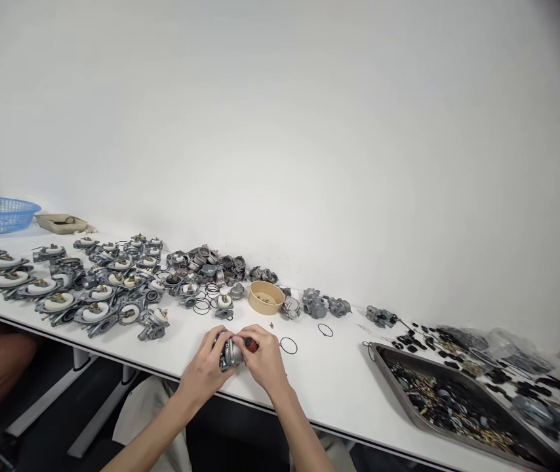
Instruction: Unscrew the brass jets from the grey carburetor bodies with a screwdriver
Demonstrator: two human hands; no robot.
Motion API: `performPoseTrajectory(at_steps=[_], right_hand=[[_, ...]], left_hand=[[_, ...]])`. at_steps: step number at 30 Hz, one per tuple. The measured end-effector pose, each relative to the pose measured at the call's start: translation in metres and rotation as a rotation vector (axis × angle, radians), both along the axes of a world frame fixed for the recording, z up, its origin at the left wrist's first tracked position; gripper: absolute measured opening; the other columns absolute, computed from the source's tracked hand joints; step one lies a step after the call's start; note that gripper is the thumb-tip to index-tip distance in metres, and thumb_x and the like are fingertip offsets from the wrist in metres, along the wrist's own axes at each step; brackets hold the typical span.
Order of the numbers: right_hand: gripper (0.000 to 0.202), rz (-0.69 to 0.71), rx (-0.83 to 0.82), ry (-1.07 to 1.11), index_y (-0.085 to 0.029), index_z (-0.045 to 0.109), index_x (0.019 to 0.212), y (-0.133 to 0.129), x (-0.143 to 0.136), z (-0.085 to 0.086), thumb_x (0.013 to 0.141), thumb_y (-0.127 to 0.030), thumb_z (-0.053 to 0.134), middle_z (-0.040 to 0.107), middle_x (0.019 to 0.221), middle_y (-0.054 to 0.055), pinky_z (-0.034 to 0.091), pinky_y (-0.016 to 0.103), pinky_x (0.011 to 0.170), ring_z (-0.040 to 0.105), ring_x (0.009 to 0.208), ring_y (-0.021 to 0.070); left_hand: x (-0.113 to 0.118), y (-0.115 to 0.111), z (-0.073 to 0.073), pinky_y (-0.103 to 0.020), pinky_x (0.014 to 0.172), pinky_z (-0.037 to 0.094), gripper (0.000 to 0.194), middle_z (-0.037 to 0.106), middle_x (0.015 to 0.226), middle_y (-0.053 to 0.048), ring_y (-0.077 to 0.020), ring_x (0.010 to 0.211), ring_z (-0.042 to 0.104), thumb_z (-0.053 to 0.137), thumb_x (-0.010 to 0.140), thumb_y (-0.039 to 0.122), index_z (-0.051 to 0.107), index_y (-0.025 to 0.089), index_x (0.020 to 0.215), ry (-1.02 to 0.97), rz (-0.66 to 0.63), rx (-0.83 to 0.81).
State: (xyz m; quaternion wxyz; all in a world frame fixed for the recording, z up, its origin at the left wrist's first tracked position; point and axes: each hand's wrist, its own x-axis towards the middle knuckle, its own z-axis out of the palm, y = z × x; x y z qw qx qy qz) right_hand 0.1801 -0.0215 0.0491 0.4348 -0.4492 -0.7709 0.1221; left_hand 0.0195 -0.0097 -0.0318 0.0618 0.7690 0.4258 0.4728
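Near the table's front edge, my left hand (207, 362) grips a grey metal carburetor (231, 354). My right hand (261, 359) is closed around a screwdriver with a red and black handle (250, 344), held against the carburetor's right side. The screwdriver's tip is hidden by my fingers. Just beyond my hands stands a small carburetor with a white float (223, 303). A black rubber ring (288, 345) lies right of my right hand, and a tiny brass piece (271, 325) is on the table behind it.
Many carburetors with white floats (96, 312) cover the left side. A round tan bowl (266, 298) holds small parts. Grey metal bowls (206, 259) are piled by the wall. At right sits a metal tray (408, 406) of small parts; a blue basket (2, 215) stands far left.
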Motion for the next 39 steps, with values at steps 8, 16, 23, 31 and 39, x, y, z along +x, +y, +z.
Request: performPoseTrajectory(at_steps=[8, 16, 23, 31, 39], right_hand=[[0.038, 0.062, -0.103, -0.202, -0.032, 0.071, 0.121, -0.009, 0.029, 0.012, 0.084, -0.034, 0.072, 0.069, 0.111, 0.004, 0.052, 0.031, 0.072, 0.058, 0.063, 0.0139], [0.033, 0.111, -0.109, -0.173, -0.032, 0.071, 0.123, -0.001, 0.028, 0.002, 0.09, -0.036, 0.066, 0.069, 0.119, 0.005, 0.052, 0.031, 0.077, 0.062, 0.067, 0.0141], [0.022, -0.212, -0.107, -0.324, -0.023, 0.077, 0.105, 0.045, 0.053, 0.011, 0.088, -0.023, 0.063, 0.073, 0.082, 0.005, 0.045, 0.027, 0.068, 0.066, 0.075, 0.0199], [0.016, -0.178, -0.248, -0.454, -0.019, 0.071, 0.06, 0.092, 0.053, 0.001, 0.075, -0.023, 0.073, 0.068, 0.059, 0.0, 0.033, 0.022, 0.051, 0.058, 0.054, 0.0135], [0.003, -0.159, -0.247, -0.477, -0.019, 0.073, 0.064, 0.103, 0.037, -0.013, 0.066, -0.018, 0.076, 0.068, 0.061, 0.0, 0.033, 0.021, 0.051, 0.06, 0.058, 0.0143]], left_hand=[[-0.001, -0.007, 0.013, -0.043, 0.105, 0.048, 0.053, 0.052, 0.128, -0.009, -0.0287, 0.126, 0.054, 0.066, 0.077, 0.016, 0.047, 0.027, 0.125, -0.063, -0.024, -0.042], [-0.003, -0.003, 0.015, -0.039, 0.101, 0.049, 0.054, 0.055, 0.123, -0.006, -0.0262, 0.119, 0.058, 0.073, 0.076, 0.023, 0.047, 0.028, 0.123, -0.115, -0.034, -0.083], [-0.004, 0.0, 0.023, -0.039, 0.092, 0.051, 0.044, 0.058, 0.113, -0.005, -0.0258, 0.106, 0.062, 0.071, 0.075, 0.026, 0.051, 0.025, 0.114, -0.144, -0.001, -0.172], [-0.008, -0.002, 0.027, -0.039, 0.093, 0.051, 0.044, 0.06, 0.114, -0.005, -0.0259, 0.108, 0.062, 0.072, 0.075, 0.026, 0.052, 0.025, 0.115, -0.153, 0.012, -0.223], [-0.007, 0.001, 0.022, -0.039, 0.093, 0.05, 0.048, 0.06, 0.114, -0.005, -0.0256, 0.108, 0.062, 0.072, 0.071, 0.023, 0.053, 0.025, 0.115, -0.193, 0.028, -0.2]])
